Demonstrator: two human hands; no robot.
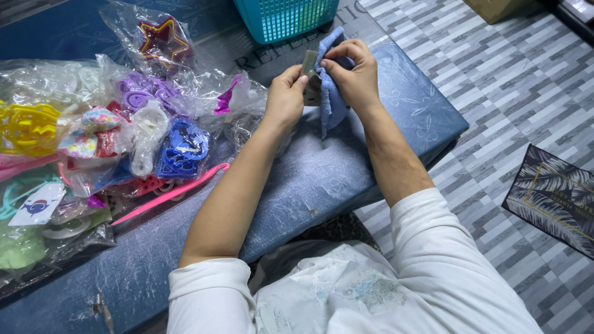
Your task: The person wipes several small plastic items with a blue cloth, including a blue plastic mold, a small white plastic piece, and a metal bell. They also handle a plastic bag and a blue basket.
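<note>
While I watch from the head view, my left hand (286, 93) is closed around a small flat greyish piece (309, 65), held upright with its long axis roughly vertical. Just to its right, my right hand (354, 73) pinches a blue cloth (333, 99) against it, touching. Both sit above the blue table (346, 173), well apart from the bagged plastic toys (124, 124).

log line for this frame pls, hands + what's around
left hand: holds small flat grey piece | right hand: presses blue cloth on it | beside: bagged plastic toys, teal basket
</note>
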